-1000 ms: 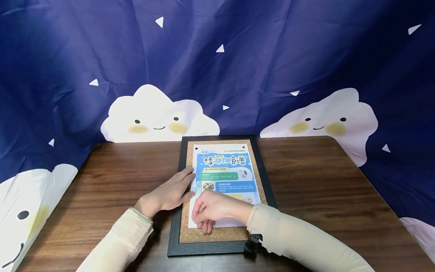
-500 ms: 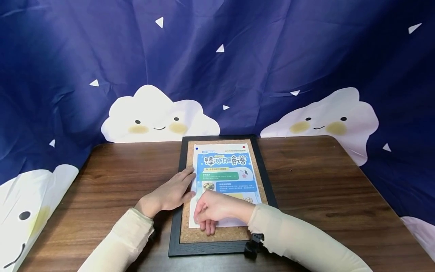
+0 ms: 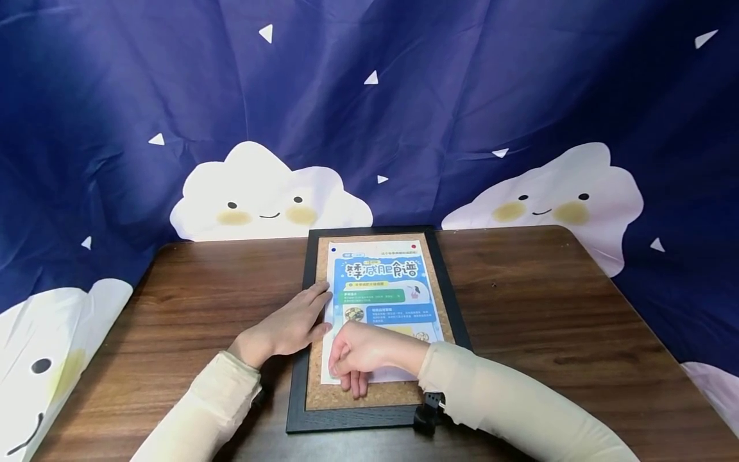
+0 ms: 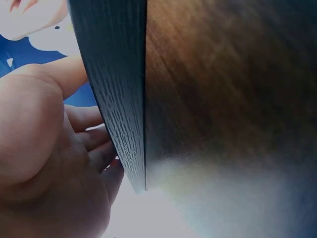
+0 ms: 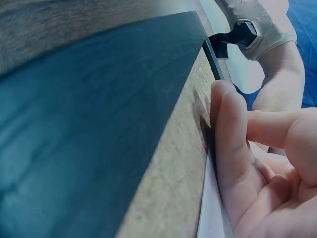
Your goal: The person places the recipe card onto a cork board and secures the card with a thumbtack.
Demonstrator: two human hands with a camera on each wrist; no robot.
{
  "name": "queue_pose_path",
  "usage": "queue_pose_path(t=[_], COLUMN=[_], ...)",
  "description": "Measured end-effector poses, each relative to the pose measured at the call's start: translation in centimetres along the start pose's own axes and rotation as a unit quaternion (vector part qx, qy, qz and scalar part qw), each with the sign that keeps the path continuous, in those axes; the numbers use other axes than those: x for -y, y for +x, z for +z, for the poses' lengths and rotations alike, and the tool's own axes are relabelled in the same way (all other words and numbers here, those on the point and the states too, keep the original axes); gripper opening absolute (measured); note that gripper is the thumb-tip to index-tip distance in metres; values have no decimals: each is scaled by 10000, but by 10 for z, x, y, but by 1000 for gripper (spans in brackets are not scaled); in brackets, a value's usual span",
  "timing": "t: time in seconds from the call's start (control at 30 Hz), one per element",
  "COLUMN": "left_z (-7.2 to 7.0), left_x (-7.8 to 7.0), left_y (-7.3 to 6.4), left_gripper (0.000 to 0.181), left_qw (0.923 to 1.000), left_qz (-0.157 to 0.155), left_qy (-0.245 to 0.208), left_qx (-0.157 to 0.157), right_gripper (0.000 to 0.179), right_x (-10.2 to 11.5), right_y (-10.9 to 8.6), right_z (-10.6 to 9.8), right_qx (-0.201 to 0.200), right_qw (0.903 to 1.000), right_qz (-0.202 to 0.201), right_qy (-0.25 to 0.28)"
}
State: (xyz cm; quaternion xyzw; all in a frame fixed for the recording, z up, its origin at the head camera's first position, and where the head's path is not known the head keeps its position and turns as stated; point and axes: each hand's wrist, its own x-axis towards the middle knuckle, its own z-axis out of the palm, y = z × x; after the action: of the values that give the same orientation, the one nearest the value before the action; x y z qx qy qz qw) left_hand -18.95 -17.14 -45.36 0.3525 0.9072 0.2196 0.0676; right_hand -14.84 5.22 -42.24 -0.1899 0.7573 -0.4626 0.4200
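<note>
A poster [image 3: 378, 279] with a blue heading lies on a cork board [image 3: 383, 396] in a black frame [image 3: 340, 420]. A blue pin [image 3: 333, 249] sits at its upper left corner and a red pin [image 3: 414, 246] at its upper right. My left hand [image 3: 285, 324] rests across the frame's left side, fingertips on the poster's left edge. Over the poster's lower left corner is my right hand [image 3: 364, 350], thumb and index fingertips together, the other fingers reaching past the bottom edge onto the cork. I cannot tell what, if anything, is between those fingertips.
The board lies on a dark brown wooden table [image 3: 537, 321], its far end near the back edge. Behind hangs a blue curtain [image 3: 404, 115] with smiling clouds. A black wrist camera [image 3: 426, 417] under the right sleeve overlaps the frame's lower right part.
The right hand has shifted very slightly right at the poster's lower left corner, keeping its fingertips together. The left hand stays in place.
</note>
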Motion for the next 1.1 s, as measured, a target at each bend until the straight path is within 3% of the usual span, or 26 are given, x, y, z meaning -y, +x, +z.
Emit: queue_pose_path(t=[0.23,0.4,0.6,0.83,1.1], left_z=[27,29,28,7,26], left_x=[35,38,38,11,35], left_y=[8,8,8,2,6], left_gripper=[70,69,71,68,75], left_qw=[9997,9991,9987,9997,9993], left_qz=[-82,131,74,159,105], left_qy=[185,261,471,-45,294], left_qx=[-138,-317,-179,-155,-227], right_gripper=[9,14,18,15,11], right_x=[2,7,10,3,-5], right_y=[1,2,4,3,-12], right_z=[3,3,-2,-7,-18], right_qx=[-125,-162,-104,29,227], right_qw=[9999,9995,9972,9975,9973], right_qz=[35,102,235,64,-451], right_qy=[2,-234,-697,-709,-541])
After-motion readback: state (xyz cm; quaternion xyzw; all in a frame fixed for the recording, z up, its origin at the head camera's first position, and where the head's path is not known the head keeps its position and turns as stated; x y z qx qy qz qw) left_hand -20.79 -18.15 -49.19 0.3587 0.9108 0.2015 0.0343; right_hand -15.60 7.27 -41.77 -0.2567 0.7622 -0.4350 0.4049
